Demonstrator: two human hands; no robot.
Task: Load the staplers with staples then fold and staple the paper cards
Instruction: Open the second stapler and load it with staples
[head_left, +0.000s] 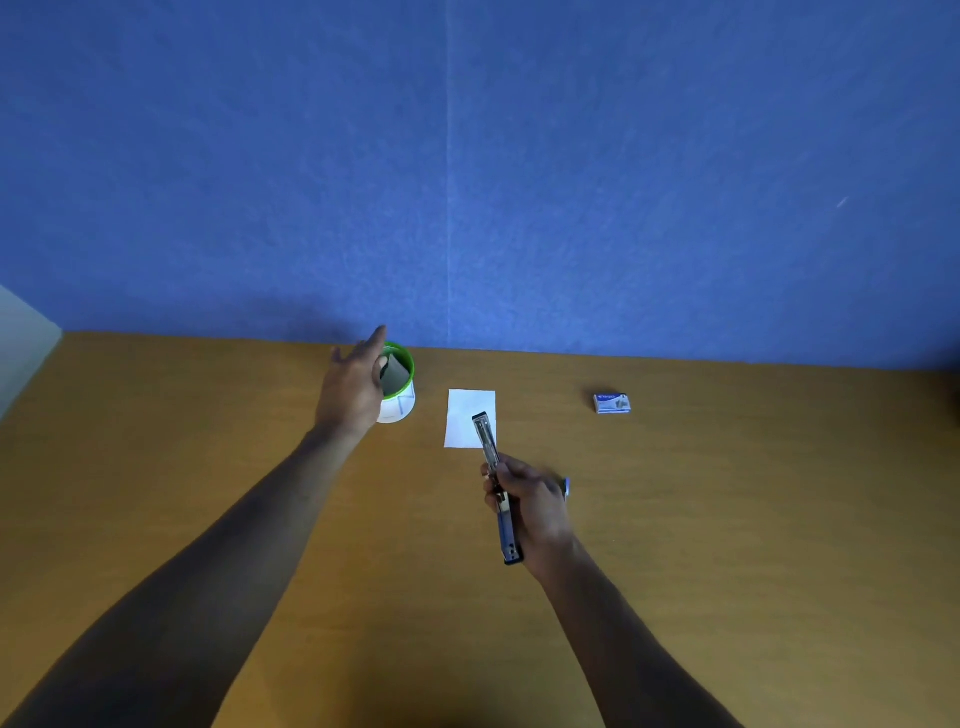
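Two bare forearms nearest camera, reaching over brown worktop (727, 519). Left hand (350, 387) over green-rimmed white cup (402, 405), fingers spread apart, folded grey card (395, 376) in cup beside palm; contact unclear. White paper card (467, 410) flat at centre. Right hand (530, 506) fingers clamped on opened blue stapler (493, 478), tip over card. Staple box (612, 403) far right.
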